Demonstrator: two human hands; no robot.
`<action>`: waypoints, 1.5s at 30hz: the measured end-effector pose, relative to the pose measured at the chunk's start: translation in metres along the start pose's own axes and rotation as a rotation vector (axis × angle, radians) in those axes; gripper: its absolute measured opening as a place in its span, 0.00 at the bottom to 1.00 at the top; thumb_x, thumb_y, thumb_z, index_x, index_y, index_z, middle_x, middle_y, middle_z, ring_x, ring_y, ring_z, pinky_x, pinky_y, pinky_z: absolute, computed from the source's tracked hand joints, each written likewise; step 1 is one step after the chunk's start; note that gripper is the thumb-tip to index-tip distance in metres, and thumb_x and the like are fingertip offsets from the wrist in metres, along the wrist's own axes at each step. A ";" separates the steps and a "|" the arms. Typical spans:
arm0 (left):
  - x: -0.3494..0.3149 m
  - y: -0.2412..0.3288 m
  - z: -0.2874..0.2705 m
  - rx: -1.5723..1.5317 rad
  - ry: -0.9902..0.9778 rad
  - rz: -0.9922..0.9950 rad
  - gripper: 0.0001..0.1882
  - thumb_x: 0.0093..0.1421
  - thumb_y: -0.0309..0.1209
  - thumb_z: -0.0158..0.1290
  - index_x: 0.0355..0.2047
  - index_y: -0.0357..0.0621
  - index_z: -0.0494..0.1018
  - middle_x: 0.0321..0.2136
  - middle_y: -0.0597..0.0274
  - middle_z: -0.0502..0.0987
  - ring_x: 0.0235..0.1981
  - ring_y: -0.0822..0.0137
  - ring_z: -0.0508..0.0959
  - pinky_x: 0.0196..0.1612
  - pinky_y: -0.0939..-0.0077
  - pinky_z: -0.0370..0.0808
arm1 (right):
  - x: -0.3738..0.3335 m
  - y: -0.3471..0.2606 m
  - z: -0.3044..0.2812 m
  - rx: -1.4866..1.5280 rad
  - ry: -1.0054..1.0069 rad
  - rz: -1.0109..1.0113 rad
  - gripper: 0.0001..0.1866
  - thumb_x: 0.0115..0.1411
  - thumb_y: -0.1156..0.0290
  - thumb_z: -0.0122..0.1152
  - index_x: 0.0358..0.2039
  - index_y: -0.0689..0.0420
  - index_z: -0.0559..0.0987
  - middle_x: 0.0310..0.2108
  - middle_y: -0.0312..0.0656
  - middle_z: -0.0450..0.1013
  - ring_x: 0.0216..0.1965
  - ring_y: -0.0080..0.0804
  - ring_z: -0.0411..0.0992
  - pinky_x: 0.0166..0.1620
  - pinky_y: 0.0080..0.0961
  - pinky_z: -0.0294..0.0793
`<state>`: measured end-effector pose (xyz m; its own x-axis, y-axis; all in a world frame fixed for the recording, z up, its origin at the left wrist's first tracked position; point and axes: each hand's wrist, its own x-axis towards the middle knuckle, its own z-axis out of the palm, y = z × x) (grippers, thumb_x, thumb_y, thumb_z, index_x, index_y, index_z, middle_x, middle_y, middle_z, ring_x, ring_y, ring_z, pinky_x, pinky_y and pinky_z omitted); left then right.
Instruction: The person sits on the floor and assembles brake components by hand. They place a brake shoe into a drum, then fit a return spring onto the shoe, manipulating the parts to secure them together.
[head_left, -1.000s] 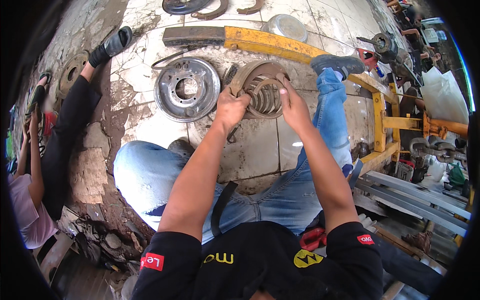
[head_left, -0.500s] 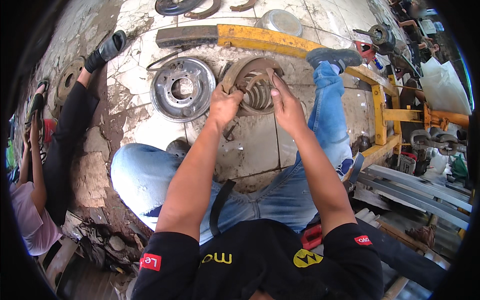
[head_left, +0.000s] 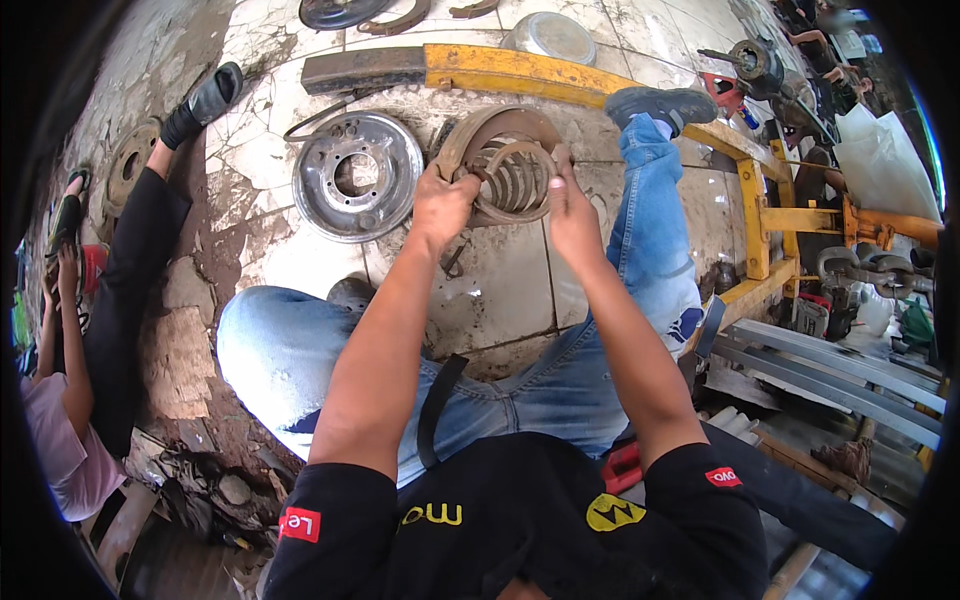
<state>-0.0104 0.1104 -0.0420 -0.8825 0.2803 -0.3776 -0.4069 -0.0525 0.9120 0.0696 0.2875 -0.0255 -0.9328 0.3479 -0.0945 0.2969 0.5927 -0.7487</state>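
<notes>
Around curved brown parts (head_left: 518,121), left grip (head_left: 442,206), right grip (head_left: 575,216) closed (thumbs inward).

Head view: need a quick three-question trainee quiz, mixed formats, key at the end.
1. True or false: the left hand and the right hand both touch the brown round part.
2. What lies on the tiles just left of that part?
a) a white bag
b) a silver disc with a hole in its middle
c) a green bottle
3. Fill in: the long beam beyond the part is dark at its left end, then ____.

Key: 1 true; 2 b; 3 yellow.
</notes>
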 end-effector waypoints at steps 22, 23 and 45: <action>0.007 -0.006 0.001 0.030 0.009 0.065 0.25 0.52 0.29 0.55 0.50 0.28 0.70 0.39 0.51 0.80 0.39 0.62 0.78 0.46 0.72 0.74 | -0.018 -0.020 0.023 0.233 0.209 0.106 0.29 0.73 0.58 0.32 0.68 0.62 0.55 0.66 0.56 0.56 0.67 0.49 0.55 0.66 0.34 0.56; 0.003 -0.009 0.001 0.085 0.040 0.058 0.25 0.52 0.29 0.55 0.49 0.28 0.70 0.39 0.51 0.80 0.39 0.62 0.78 0.46 0.72 0.74 | -0.028 -0.037 0.018 0.216 0.224 0.041 0.29 0.73 0.58 0.32 0.67 0.62 0.55 0.66 0.56 0.56 0.67 0.49 0.55 0.66 0.33 0.56; 0.008 -0.011 -0.001 0.071 0.038 0.028 0.24 0.53 0.31 0.55 0.48 0.28 0.71 0.41 0.46 0.79 0.41 0.58 0.79 0.48 0.70 0.74 | -0.030 0.007 -0.029 -0.800 -0.230 -0.710 0.26 0.68 0.60 0.46 0.64 0.56 0.64 0.66 0.47 0.60 0.69 0.44 0.53 0.70 0.46 0.47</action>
<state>-0.0130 0.1126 -0.0554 -0.9020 0.2434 -0.3565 -0.3656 0.0086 0.9308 0.1057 0.3016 -0.0088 -0.9352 -0.3541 0.0079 -0.3541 0.9341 -0.0458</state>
